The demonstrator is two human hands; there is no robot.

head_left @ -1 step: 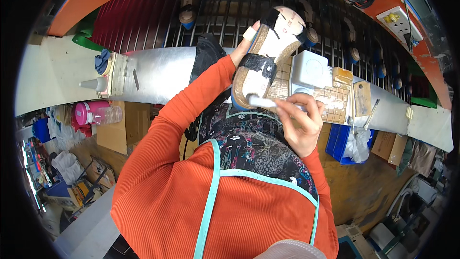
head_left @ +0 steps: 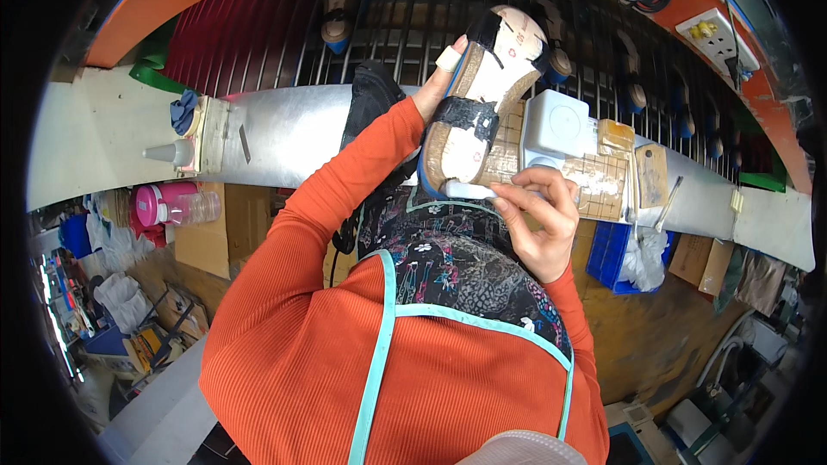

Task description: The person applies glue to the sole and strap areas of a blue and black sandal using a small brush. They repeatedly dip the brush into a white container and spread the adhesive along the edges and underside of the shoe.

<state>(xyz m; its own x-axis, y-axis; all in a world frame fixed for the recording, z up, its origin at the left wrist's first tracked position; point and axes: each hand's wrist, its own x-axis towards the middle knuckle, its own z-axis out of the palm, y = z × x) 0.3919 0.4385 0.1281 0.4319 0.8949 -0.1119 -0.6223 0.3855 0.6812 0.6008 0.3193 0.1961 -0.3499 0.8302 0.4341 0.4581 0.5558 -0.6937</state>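
Head view gave me one sandal (head_left: 484, 93), turned underside up, its pale bottom crossed at the edges by black strap ends. It was held aslant above the front edge of the metal table (head_left: 289, 133), with its narrower end toward the wearer. One left grip (head_left: 437, 86) was closed on its left side, a pale wrap around one finger. One right grip (head_left: 544, 222) pinched a single slim white tool (head_left: 470, 191), whose tip overlapped the sandal's near end; I could not tell whether they touched.

Just right of the sandal I counted one white container (head_left: 558, 127), one amber block (head_left: 616, 135) and one flat brown piece (head_left: 651, 176). Farther left on the table lay one thin blade (head_left: 245, 144), and beyond it one pale cone (head_left: 170, 152). Behind, I made out at least five blue-edged shoes along the barred rack (head_left: 267, 43); others were too dim to count. Below right stood one blue crate (head_left: 606, 260) holding crumpled clear plastic (head_left: 644, 260).
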